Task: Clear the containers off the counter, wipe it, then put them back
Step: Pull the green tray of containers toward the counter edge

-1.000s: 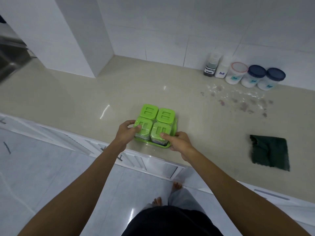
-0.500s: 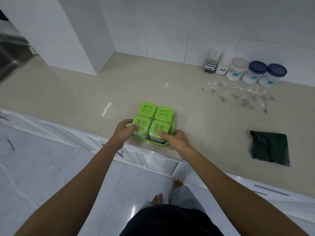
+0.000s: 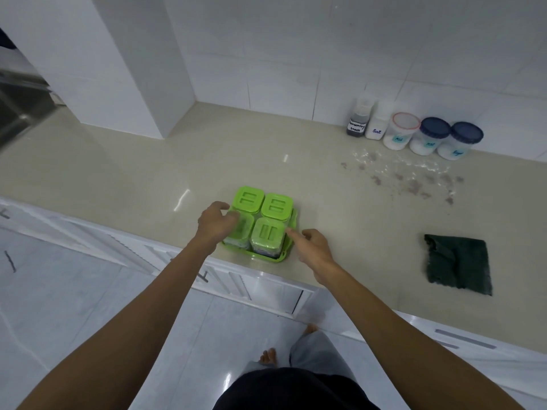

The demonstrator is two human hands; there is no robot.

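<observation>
Green tray at counter's front edge. Left hand curls over front-left container, grip unclear. Right hand loose, index touching tray. Advise gripping both rims, level.

**Lime green on pale beige**

The four square container lids near the front edge are bright lime green, each marked with a moulded pair of bars. The tray under them is the same green. The counter is glossy pale beige, blotched at the far right with pinkish-brown stains among white specks. At the near right lies a dark green cloth. Along the far wall, the labelled bottle holds dark contents. The salt bottle is white with blue lettering, the red-rimmed tub is whitish, and the two rightmost tubs have navy lids. The wall tiles are white.
</observation>
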